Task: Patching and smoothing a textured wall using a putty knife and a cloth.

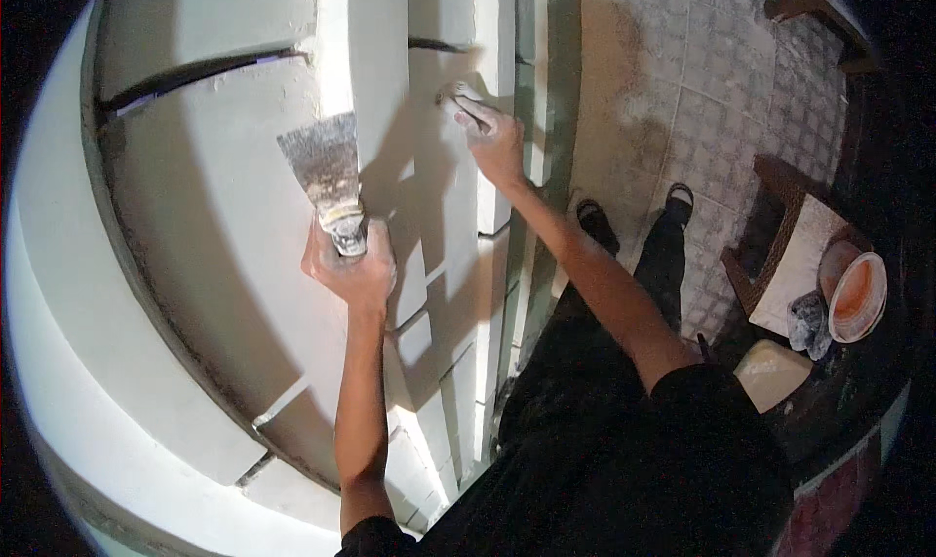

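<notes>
My left hand (353, 272) is closed around the handle of a putty knife (328, 162). Its wide, stained metal blade points away from me, in front of a pale panelled surface (210, 196). Farther off and to the right, my right hand (495, 145) reaches to a recessed panel (444, 147) between raised strips. White powder coats its fingers, which are bent together with their tips at the panel. Whether something small is pinched there I cannot make out. A dark gap (210, 77) crosses the pale surface beyond the blade.
On the right, a brown woven chair (780, 230) has a white sheet over it. Close by are a tub with an orange inside (858, 298), a grey crumpled cloth (808, 323) and a cream block-like thing (771, 374). My sandalled feet stand on dusty floor tiles (663, 99).
</notes>
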The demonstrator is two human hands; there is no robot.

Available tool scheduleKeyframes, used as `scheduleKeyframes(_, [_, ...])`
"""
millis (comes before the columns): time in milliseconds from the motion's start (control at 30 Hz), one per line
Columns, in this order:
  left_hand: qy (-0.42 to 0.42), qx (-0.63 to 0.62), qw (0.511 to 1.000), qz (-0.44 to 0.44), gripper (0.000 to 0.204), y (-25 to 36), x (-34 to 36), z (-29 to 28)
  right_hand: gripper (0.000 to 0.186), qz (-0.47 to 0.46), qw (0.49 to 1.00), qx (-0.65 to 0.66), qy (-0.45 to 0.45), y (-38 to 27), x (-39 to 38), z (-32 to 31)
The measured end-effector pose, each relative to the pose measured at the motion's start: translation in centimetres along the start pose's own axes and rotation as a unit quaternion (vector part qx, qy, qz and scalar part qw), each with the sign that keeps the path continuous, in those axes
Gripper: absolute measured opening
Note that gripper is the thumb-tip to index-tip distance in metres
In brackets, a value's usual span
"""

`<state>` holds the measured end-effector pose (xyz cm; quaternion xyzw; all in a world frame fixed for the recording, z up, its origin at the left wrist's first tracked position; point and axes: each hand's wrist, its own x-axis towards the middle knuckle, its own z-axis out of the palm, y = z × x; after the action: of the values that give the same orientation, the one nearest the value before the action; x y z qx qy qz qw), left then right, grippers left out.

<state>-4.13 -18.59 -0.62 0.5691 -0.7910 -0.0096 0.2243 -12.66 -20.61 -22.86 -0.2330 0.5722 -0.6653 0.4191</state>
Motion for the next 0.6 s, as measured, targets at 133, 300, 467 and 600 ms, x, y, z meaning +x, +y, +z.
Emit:
scheduleKeyframes(133, [0.006,-0.004,1.0,0.013,0.023,-0.1,0.2,0.2,0.024,-0.052,0.999,0.008,-0.006,0.6,1.0,-0.7])
scheduleKeyframes(300, [0.011,-0.003,0.999,0.033,0.022,-0.6,0.1,-0.3,0.04,0.175,0.983,0.008,-0.051,-1.4,0.7,0.5])
scheduleKeyframes(467, [0.013,0.02,0.999,0.044,0.021,-0.9,0.0,-0.1,0.045,-0.035,0.997,-0.041,0.05,1.8,-11.3,4.3])
scheduleKeyframes(600, [0.019,0.006,0.999,0.044,0.021,-0.1,0.2,0.4,0.036,0.036,0.984,-0.144,0.099,1.9,-12.7,4.8])
